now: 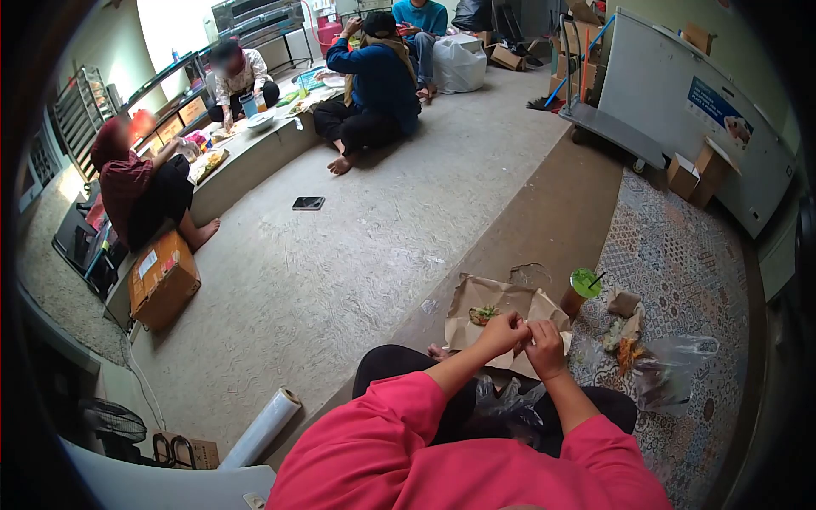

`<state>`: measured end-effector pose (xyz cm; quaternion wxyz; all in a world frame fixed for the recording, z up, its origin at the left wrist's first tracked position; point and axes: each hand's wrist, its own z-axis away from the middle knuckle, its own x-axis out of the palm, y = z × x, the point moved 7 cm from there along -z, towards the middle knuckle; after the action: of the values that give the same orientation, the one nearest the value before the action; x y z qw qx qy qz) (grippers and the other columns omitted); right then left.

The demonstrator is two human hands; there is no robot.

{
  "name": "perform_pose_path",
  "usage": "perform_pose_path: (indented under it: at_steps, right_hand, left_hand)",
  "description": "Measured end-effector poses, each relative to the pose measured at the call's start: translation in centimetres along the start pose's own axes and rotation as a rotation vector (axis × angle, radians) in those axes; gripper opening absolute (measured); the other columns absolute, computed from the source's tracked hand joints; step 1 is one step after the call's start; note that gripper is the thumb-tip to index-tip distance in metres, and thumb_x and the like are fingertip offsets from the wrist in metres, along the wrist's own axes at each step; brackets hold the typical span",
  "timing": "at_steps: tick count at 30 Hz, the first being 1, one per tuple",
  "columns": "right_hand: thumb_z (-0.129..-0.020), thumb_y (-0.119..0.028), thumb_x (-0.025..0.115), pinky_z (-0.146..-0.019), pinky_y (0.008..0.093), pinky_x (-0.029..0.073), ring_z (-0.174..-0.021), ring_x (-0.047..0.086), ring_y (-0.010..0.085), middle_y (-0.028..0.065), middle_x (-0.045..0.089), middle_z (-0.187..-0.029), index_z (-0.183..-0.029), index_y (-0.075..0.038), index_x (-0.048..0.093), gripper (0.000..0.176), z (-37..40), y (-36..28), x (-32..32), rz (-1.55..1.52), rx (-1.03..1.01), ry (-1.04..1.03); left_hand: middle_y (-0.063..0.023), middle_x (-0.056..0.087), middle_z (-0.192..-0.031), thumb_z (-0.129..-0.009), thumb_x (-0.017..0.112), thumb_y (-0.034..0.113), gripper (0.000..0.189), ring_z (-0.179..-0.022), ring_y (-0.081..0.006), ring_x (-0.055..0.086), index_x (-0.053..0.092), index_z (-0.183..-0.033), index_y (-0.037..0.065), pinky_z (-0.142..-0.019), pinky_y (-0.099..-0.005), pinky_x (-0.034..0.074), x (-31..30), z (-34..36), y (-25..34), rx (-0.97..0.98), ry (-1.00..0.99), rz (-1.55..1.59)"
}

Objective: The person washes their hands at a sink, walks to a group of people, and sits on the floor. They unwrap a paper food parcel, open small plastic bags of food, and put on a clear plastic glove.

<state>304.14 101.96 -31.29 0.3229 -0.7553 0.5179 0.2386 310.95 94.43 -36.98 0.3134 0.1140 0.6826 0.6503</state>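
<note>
My left hand [503,334] and my right hand [546,349] meet over an unfolded sheet of brown wrapping paper [476,293] on the floor. The fingers of both are pinched together, close to touching; something small and pale may be between them, too small to name. Beside my left hand, a small heap of food with green bits [484,315] lies on the paper. To the right of the paper stands a plastic cup [582,289] with a green top and a dark straw. Crumpled dark plastic [510,404] lies in my lap.
Right of the cup lie food scraps on paper [625,333] and a clear plastic bag [671,370]. A phone [308,203] rests on the floor ahead. Several people sit around food at the back left. A trolley [608,136], a cardboard box [166,279] and a plastic film roll [262,427] stand or lie around.
</note>
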Motion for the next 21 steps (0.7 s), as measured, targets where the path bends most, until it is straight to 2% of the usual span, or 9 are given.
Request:
perform_pose_path:
  at_steps: [4,6,7,9,13,15,16,18,21]
  right_hand:
    - [-0.061,-0.003,0.056,-0.059,0.0334,0.041,-0.065,0.049,0.0258,0.0098,0.048,-0.07,-0.075,-0.004,0.051,0.015,0.6,0.6,0.4,-0.021,0.056,0.034]
    - [-0.065,-0.001,0.054,-0.056,0.0325,0.042,-0.062,0.05,0.0254,0.0102,0.049,-0.07,-0.076,-0.002,0.052,0.012,1.4,2.6,1.0,-0.227,0.379,0.0]
    - [-0.065,-0.001,0.054,-0.056,0.0325,0.042,-0.062,0.05,0.0254,0.0102,0.049,-0.07,-0.076,-0.002,0.052,0.012,1.3,2.5,1.0,-0.224,0.377,-0.001]
    - [-0.067,0.0,0.054,-0.055,0.0322,0.042,-0.059,0.051,0.0252,0.0108,0.05,-0.069,-0.078,-0.001,0.054,0.011,1.9,3.7,1.8,-0.421,0.597,-0.055]
    - [-0.067,-0.002,0.054,-0.056,0.0321,0.043,-0.061,0.052,0.0259,0.0112,0.052,-0.07,-0.079,-0.001,0.055,0.012,1.4,3.2,1.6,-0.432,0.495,-0.158]
    - [-0.066,-0.003,0.055,-0.056,0.0305,0.043,-0.063,0.053,0.0246,0.0124,0.053,-0.076,-0.081,-0.001,0.056,0.015,1.1,2.4,1.9,-0.325,0.257,-0.26]
    - [-0.066,-0.003,0.055,-0.056,0.0305,0.043,-0.063,0.053,0.0246,0.0124,0.053,-0.076,-0.081,-0.001,0.056,0.015,1.1,2.4,1.8,-0.322,0.256,-0.262]
    - [-0.064,-0.006,0.056,-0.06,0.0345,0.043,-0.069,0.052,0.0286,0.0133,0.052,-0.075,-0.079,0.0,0.054,0.015,0.9,1.9,2.2,-0.224,0.17,-0.361]
    - [-0.061,-0.007,0.057,-0.063,0.036,0.043,-0.072,0.05,0.0292,0.0127,0.05,-0.072,-0.074,-0.001,0.051,0.016,1.0,0.9,2.3,-0.101,0.012,-0.367]
  left_hand:
    - [-0.0062,0.05,-0.059,-0.068,0.055,0.022,0.023,-0.056,-0.0111,0.047,0.049,-0.072,0.001,-0.054,-0.0252,0.039,0.0,-0.3,0.1,0.033,0.027,-0.032]
    - [-0.0064,0.05,-0.059,-0.068,0.055,0.023,0.023,-0.056,-0.0111,0.047,0.049,-0.072,0.001,-0.054,-0.0251,0.039,0.0,-0.2,0.2,0.046,0.033,-0.036]
    - [-0.0063,0.05,-0.059,-0.067,0.056,0.023,0.023,-0.056,-0.0114,0.048,0.049,-0.071,0.001,-0.054,-0.0251,0.039,0.0,-0.3,0.1,0.041,0.031,-0.024]
    - [-0.0062,0.051,-0.059,-0.067,0.056,0.023,0.024,-0.057,-0.0117,0.048,0.049,-0.071,0.001,-0.054,-0.0251,0.04,-0.2,-0.6,-0.5,0.038,0.032,-0.008]
    - [-0.005,0.053,-0.061,-0.065,0.058,0.024,0.024,-0.056,-0.012,0.049,0.051,-0.069,0.001,-0.054,-0.0252,0.04,0.0,-0.7,-2.0,-0.044,-0.068,0.017]
    - [-0.0042,0.053,-0.06,-0.064,0.059,0.024,0.023,-0.056,-0.0105,0.048,0.051,-0.066,0.002,-0.053,-0.0244,0.039,0.1,-0.7,-2.2,-0.054,-0.047,-0.103]
    - [-0.0042,0.053,-0.06,-0.064,0.059,0.024,0.023,-0.056,-0.0105,0.048,0.051,-0.066,0.002,-0.053,-0.0244,0.039,0.2,-0.6,-2.4,-0.053,-0.047,-0.1]
    - [-0.0102,0.056,-0.061,-0.061,0.058,0.032,0.033,-0.059,-0.0177,0.055,0.054,-0.068,0.0,-0.055,-0.0289,0.042,0.5,-0.7,-3.0,-0.082,-0.083,-0.088]
    - [-0.0104,0.056,-0.061,-0.062,0.057,0.031,0.033,-0.058,-0.018,0.055,0.054,-0.069,-0.001,-0.056,-0.0288,0.042,0.9,-0.8,-3.7,-0.137,-0.156,-0.064]
